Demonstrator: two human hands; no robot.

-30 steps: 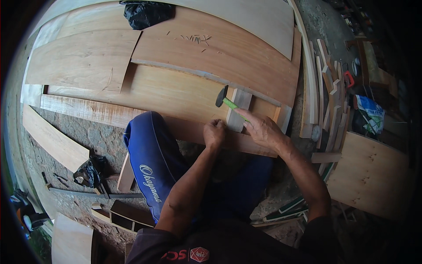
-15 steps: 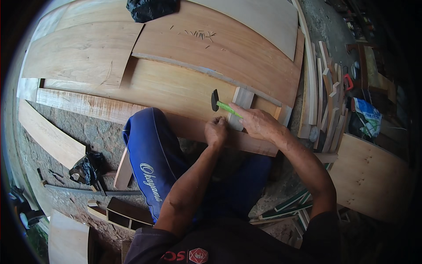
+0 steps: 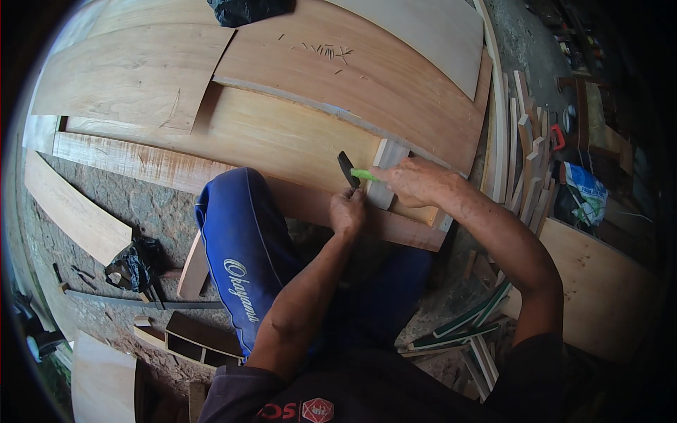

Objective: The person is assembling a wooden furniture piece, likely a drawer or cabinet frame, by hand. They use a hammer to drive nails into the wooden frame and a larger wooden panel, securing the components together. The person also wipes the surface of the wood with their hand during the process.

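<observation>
My right hand (image 3: pixel 412 181) grips a hammer (image 3: pixel 346 170) with a black head and a bright green handle. The hammer head hangs just above my left hand (image 3: pixel 348 211), close to its fingertips. Pinched fingers of the left hand rest at the near rail (image 3: pixel 162 166) of a long wooden frame; whatever they hold is hidden. Beside both hands, a short pale wood block (image 3: pixel 388 156) lies across the frame between its two long rails. Farther off, a scatter of nails (image 3: pixel 326 51) lies on the brown plywood panel (image 3: pixel 395 92).
A loose plywood sheet (image 3: pixel 134 77) overlaps the frame at left, and a black plastic bag (image 3: pixel 250 10) sits at the far edge. Wood strips (image 3: pixel 525 155) stack on the right near a blue-white bag (image 3: pixel 584 190). Pliers (image 3: pixel 83 277) and a long saw blade (image 3: pixel 141 301) lie on the floor.
The right arm has swung outward and the hammer head has tilted and come down nearer the left fingers. My left hand stays at the rail. The whole view has shifted slightly.
</observation>
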